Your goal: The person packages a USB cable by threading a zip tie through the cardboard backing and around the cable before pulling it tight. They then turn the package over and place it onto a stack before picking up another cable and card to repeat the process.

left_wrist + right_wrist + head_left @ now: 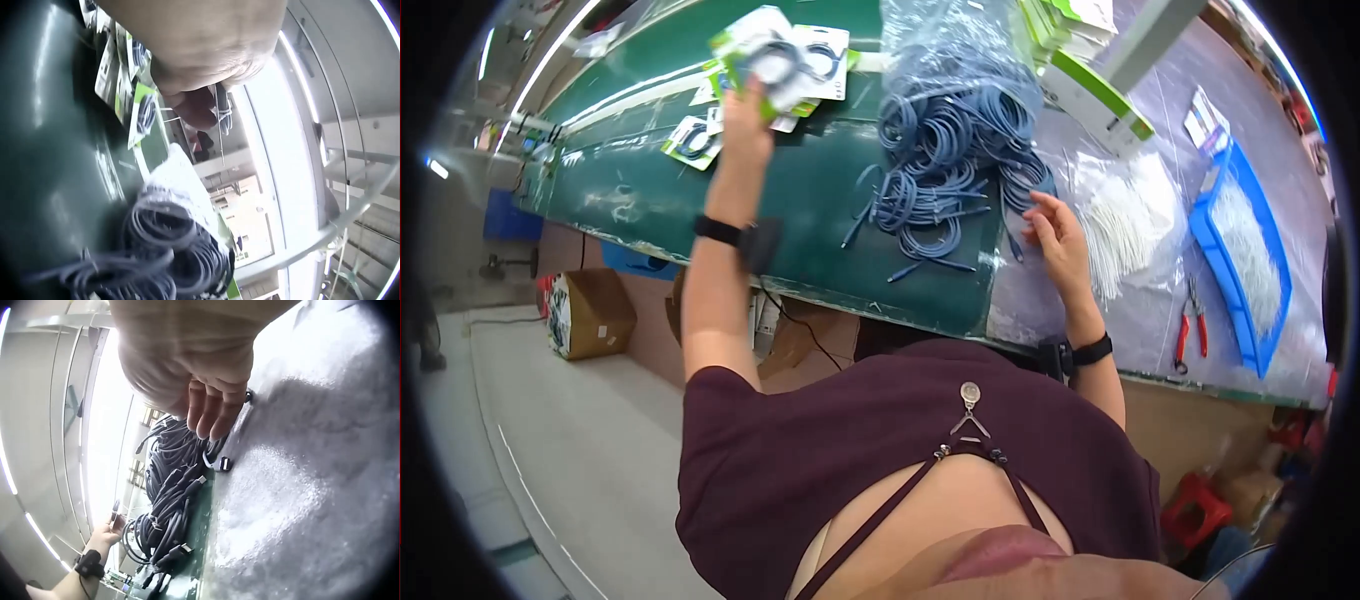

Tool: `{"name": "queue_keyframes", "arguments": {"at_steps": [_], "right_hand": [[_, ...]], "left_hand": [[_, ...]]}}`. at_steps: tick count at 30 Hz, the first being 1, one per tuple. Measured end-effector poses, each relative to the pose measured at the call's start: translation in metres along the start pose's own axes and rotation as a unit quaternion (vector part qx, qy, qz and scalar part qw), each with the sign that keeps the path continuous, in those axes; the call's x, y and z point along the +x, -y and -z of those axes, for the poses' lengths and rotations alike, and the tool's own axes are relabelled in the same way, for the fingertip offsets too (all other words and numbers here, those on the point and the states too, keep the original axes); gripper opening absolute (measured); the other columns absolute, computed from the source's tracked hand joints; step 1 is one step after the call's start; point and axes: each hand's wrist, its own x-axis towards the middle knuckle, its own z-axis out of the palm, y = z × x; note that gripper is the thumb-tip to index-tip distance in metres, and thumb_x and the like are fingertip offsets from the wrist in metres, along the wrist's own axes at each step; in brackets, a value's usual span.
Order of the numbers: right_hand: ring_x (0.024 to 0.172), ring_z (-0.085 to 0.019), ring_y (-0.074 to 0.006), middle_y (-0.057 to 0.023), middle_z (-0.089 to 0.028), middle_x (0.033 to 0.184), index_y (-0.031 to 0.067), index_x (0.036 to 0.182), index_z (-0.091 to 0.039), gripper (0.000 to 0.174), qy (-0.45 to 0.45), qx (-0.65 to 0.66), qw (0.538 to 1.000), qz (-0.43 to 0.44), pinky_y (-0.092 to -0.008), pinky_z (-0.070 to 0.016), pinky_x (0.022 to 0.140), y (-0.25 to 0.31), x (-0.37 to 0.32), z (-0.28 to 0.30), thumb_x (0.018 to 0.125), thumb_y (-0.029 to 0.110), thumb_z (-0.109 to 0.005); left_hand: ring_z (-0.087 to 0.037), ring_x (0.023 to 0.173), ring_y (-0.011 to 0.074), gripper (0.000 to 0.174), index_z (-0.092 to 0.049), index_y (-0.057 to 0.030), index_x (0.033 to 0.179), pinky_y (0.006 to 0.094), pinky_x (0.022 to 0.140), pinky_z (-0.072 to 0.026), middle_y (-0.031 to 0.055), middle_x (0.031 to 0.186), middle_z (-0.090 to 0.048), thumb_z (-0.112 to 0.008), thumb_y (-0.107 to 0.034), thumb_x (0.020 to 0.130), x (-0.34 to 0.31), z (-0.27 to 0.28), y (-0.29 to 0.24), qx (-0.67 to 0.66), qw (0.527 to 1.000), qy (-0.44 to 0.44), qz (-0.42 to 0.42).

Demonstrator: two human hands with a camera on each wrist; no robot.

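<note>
My left hand (745, 130) pinches a packaged cable card (774, 64) above other carded cables (695, 143) on the green mat. In the left wrist view, that card appears edge-on beside the thumb, with a coil (225, 117) on it. A heap of bundled blue-grey cables (940, 140) lies between the hands, partly under clear plastic. At the heap's right edge is my right hand (1062, 250), fingers loosely bent. The right wrist view has its fingers (215, 412) close over a cable with a plug (225, 464); whether they touch it I cannot tell.
White ties (1125, 225) lie on a plastic bag to the right. Beyond them are red-handled pliers (1190, 325) and a blue tray (1267, 330) of clear pieces. A grey post (1150, 45) and green-white boxes (1100, 105) stand behind. A cardboard box (600, 312) is on the floor.
</note>
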Motion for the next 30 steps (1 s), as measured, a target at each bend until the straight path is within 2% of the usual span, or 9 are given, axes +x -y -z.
{"name": "queue_keyframes", "arguments": {"at_steps": [5,7,11,15,21,23,24,26,30], "right_hand": [[0.076,-0.058,-0.0081,-0.0033,-0.062,0.094,0.0028,0.12,-0.058,0.026,-0.068,-0.137,0.984,0.086,-0.0221,-0.0493,0.07,0.01,0.01,-0.008,0.095,0.005,-0.053],[0.074,-0.059,-0.0082,-0.0031,-0.063,0.091,0.0027,0.118,-0.059,0.025,-0.086,-0.174,0.973,0.125,-0.022,-0.0492,0.068,0.012,0.01,-0.006,0.093,0.003,-0.055],[0.072,-0.058,-0.0085,-0.0036,-0.063,0.088,0.0019,0.114,-0.061,0.023,-0.157,-0.17,0.966,0.118,-0.0223,-0.0485,0.066,0.014,0.015,0.012,0.091,0.001,-0.056],[0.071,-0.06,-0.0112,-0.0063,-0.064,0.086,0.0023,0.11,-0.062,0.021,-0.211,-0.257,0.92,0.206,-0.0244,-0.0486,0.064,0.034,0.036,0.051,0.09,0.002,-0.058],[0.064,-0.06,-0.0175,-0.0096,-0.063,0.083,0.0047,0.099,-0.063,0.013,-0.274,-0.502,0.775,0.268,-0.0275,-0.0479,0.059,0.081,0.121,0.107,0.086,0.005,-0.064],[0.107,-0.054,-0.0299,-0.014,-0.056,0.11,0.009,0.117,-0.051,0.054,-0.266,-0.649,0.701,0.129,-0.0411,-0.0439,0.092,0.084,0.149,0.106,0.071,0.023,-0.075],[0.107,-0.054,-0.0299,-0.014,-0.056,0.11,0.009,0.117,-0.051,0.054,-0.256,-0.646,0.707,0.127,-0.0411,-0.0439,0.092,0.075,0.161,0.107,0.071,0.023,-0.075],[0.101,-0.056,-0.031,-0.012,-0.057,0.099,0.0073,0.103,-0.054,0.035,-0.353,-0.694,0.599,0.189,-0.0417,-0.0462,0.085,0.049,0.172,0.107,0.072,0.012,-0.069],[0.095,-0.057,-0.0307,-0.0102,-0.058,0.092,0.0077,0.097,-0.056,0.028,-0.306,-0.68,0.646,0.164,-0.0428,-0.0464,0.079,0.063,0.146,0.109,0.071,0.011,-0.067]], "left_hand": [[-0.06,0.092,0.0202,0.037,-0.047,-0.003,0.115,0.0352,0.08,-0.0536,0.0097,0.104,-0.059,-0.064,-0.025,0.091,0.08,0.085,0.008,0.006,0.998,-0.034,0.049],[-0.059,0.094,0.0214,0.037,-0.047,-0.002,0.115,0.0356,0.081,-0.0522,0.0107,0.107,-0.058,-0.065,-0.023,0.091,0.078,0.069,0.021,0.039,0.993,-0.048,0.095],[-0.056,0.097,0.0205,0.035,-0.046,0.0,0.118,0.0326,0.084,-0.0476,0.0099,0.11,-0.056,-0.063,-0.011,0.09,0.044,0.041,0.03,0.144,0.986,-0.079,-0.031],[-0.055,0.096,0.0167,0.035,-0.045,0.0011,0.123,0.0304,0.084,-0.0482,0.0069,0.109,-0.053,-0.058,-0.004,0.091,0.05,0.092,0.038,0.102,0.989,-0.091,-0.054],[-0.055,0.098,0.0162,0.03,-0.049,0.0025,0.122,0.0298,0.083,-0.0505,0.0082,0.11,-0.053,-0.055,-0.006,0.094,0.003,0.03,0.02,0.206,0.967,-0.106,-0.107],[-0.056,0.098,0.0161,0.03,-0.05,0.0033,0.122,0.0283,0.081,-0.0513,0.0099,0.11,-0.055,-0.054,-0.008,0.095,-0.024,-0.004,0.011,0.218,0.968,-0.035,-0.117],[-0.057,0.096,0.0151,0.028,-0.053,0.0027,0.12,0.0279,0.08,-0.0512,0.0088,0.109,-0.057,-0.054,-0.008,0.095,-0.04,-0.025,0.005,0.224,0.968,0.022,-0.109],[-0.06,0.092,0.0142,0.021,-0.059,0.0012,0.113,0.0279,0.08,-0.0507,0.007,0.102,-0.062,-0.056,-0.007,0.094,-0.075,-0.064,-0.006,0.276,0.947,0.129,-0.099],[-0.063,0.089,0.0186,0.013,-0.066,-0.0018,0.099,0.0302,0.082,-0.0496,0.0079,0.096,-0.066,-0.061,-0.002,0.088,-0.122,-0.1,-0.001,0.383,0.871,0.241,-0.191]]}}
